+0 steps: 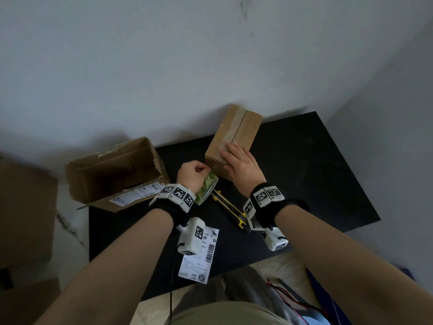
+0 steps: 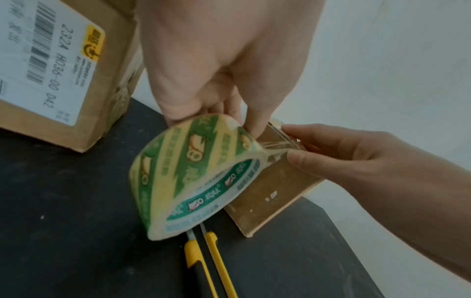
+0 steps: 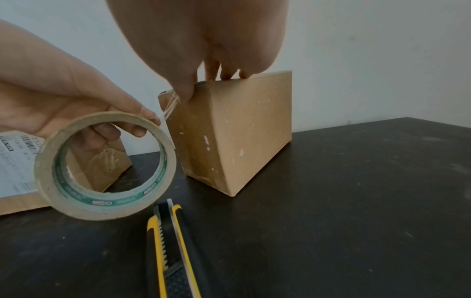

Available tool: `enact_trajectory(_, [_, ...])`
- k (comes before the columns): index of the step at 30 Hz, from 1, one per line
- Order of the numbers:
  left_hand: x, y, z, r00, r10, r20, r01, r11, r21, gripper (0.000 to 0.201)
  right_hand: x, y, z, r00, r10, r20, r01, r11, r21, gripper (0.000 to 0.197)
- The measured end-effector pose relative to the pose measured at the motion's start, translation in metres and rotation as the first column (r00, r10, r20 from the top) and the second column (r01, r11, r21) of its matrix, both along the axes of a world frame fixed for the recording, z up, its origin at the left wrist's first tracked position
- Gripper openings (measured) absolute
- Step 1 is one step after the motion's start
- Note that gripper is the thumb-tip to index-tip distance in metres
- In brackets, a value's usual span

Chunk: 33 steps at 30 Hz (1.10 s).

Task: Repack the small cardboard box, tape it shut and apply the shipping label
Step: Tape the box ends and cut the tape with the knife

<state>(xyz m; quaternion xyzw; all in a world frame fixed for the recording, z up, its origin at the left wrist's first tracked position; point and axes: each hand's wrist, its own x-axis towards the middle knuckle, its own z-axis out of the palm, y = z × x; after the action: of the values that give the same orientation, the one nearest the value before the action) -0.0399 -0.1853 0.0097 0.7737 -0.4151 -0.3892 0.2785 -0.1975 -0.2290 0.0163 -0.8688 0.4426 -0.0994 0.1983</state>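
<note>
Left hand: your left hand (image 2: pixel 216 66) has its fingers curled round the green-and-cream printed roll of packing tape (image 2: pixel 193 173), held up on edge above the surface, just beside the near end of the box.
Right hand: your right hand (image 1: pixel 241 164) lies on the small closed brown cardboard box (image 1: pixel 236 134), fingers straight across its top, thumb pressing the clear tape strip (image 2: pixel 276 149) onto the near end face.
Small box: it stands on the black surface (image 1: pixel 316 174) close to the wall, flaps shut, a seam running along its top.
Tape strip: it runs taut from the roll to the box's upper near edge.
Shipping label: the white paper shipping label with barcodes (image 1: pixel 201 256) lies flat at the surface's near edge, partly under your left wrist camera.
Knife: the yellow-and-black utility knife (image 3: pixel 170 248) lies on the surface below the roll, between your wrists.
Other box: a larger open brown cardboard box with a white printed label on its side (image 1: pixel 114 174) sits to the left, overhanging the surface's left edge.
</note>
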Motion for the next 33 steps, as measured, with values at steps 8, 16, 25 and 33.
enact_trajectory(8, [-0.010, 0.002, -0.003, 0.988, 0.126, -0.087, -0.123, 0.991, 0.044, 0.016, 0.008, 0.000, -0.001, 0.996, -0.081, 0.021, 0.082, 0.996, -0.041, 0.044])
enact_trajectory(16, [-0.017, 0.003, -0.005, 0.931, 0.299, -0.211, -0.287, 0.954, 0.089, 0.016, 0.009, -0.001, -0.005, 0.996, -0.081, 0.022, 0.082, 0.996, -0.045, 0.041])
enact_trajectory(25, [-0.008, 0.027, -0.021, 0.904, 0.355, -0.236, -0.321, 0.931, 0.174, 0.008, 0.012, -0.001, -0.012, 0.992, -0.122, 0.021, 0.123, 0.989, -0.083, 0.044])
enact_trajectory(33, [-0.004, 0.023, -0.006, 0.901, 0.322, -0.289, -0.292, 0.946, 0.142, 0.007, 0.017, -0.002, -0.010, 0.992, -0.127, 0.008, 0.128, 0.987, -0.095, 0.043])
